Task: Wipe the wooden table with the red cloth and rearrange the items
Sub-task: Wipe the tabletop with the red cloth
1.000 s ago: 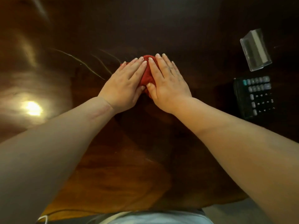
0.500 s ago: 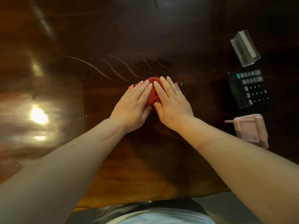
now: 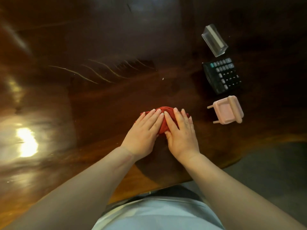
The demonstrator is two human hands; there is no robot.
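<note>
A bunched red cloth [image 3: 164,121] lies on the dark wooden table [image 3: 99,100], a little right of centre and near the front edge. My left hand [image 3: 144,133] presses flat on its left side and my right hand [image 3: 181,131] on its right side, fingers together and pointing away from me. Most of the cloth is hidden under my palms. To the right stand a black calculator [image 3: 222,77], a clear plastic card holder [image 3: 214,41] and a small pink toy chair [image 3: 227,110] tipped on its back.
Thin pale streaks [image 3: 93,73] mark the tabletop beyond my hands. Bright light glare [image 3: 26,141] sits at the left. The table's curved front edge [image 3: 216,168] runs close to my body, with grey floor [image 3: 274,171] at the lower right.
Both hands have pulled the cloth toward me across the table. The view has shifted, so the pink chair has come into sight at the right.
</note>
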